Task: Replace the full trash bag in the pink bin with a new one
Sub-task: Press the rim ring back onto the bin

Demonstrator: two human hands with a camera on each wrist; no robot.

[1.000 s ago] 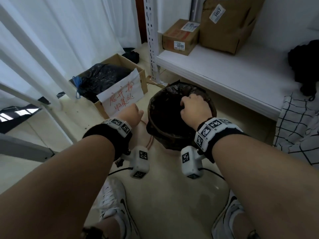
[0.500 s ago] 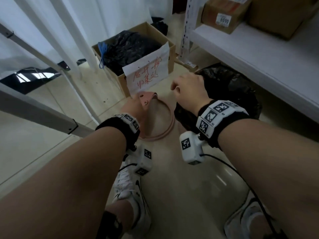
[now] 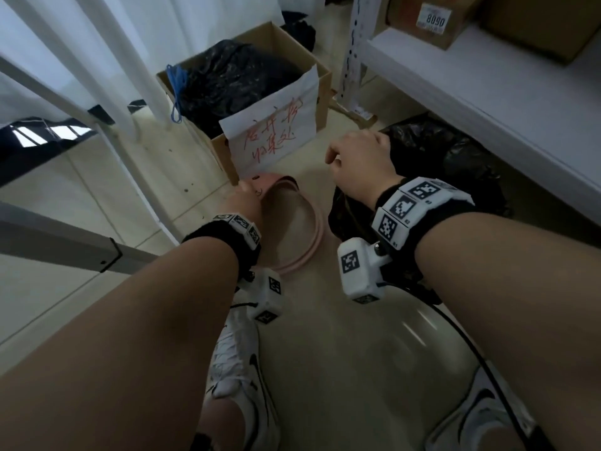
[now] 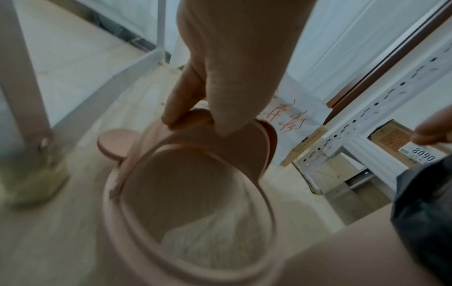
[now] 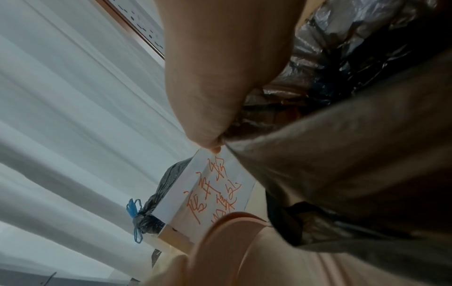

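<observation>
- Now the full black trash bag [image 3: 455,164] is out of the pink bin [image 3: 305,229]; in the head view it hangs at about three o'clock of the bin, just beside it and below the white shelf [image 3: 471,92].
- The right hand [image 3: 357,161] is clenched on the gathered top of that bag; the right wrist view shows thumb and fingers pinching the crumpled plastic tight.
- The bin stands on the floor at the centre of the head view, mouth up. The left wrist view looks straight into it: bare pink wall and a pale bottom, no liner inside.
- The left hand [image 4: 220,77] grasps the bin at its far rim, thumb and fingers pinching the pink rim piece there and steadying it.
- At twelve o'clock of the bin, near it, stands a cardboard box [image 3: 318,92] with a white sheet lettered in red on its front; a tied black bag with blue drawstrings [image 3: 227,76] already lies in it.
- At one to two o'clock, on the shelf, sits a carton labelled 8090 [image 3: 432,17].
- Step in hand, as I judge it: carrying the full bag clear of the bin, the removal all but done.
- The next move calls for setting the bag down, probably in the box at twelve o'clock, while keeping its mouth pinched so nothing spills; then a fresh bag must be found, and none shows in these views.
</observation>
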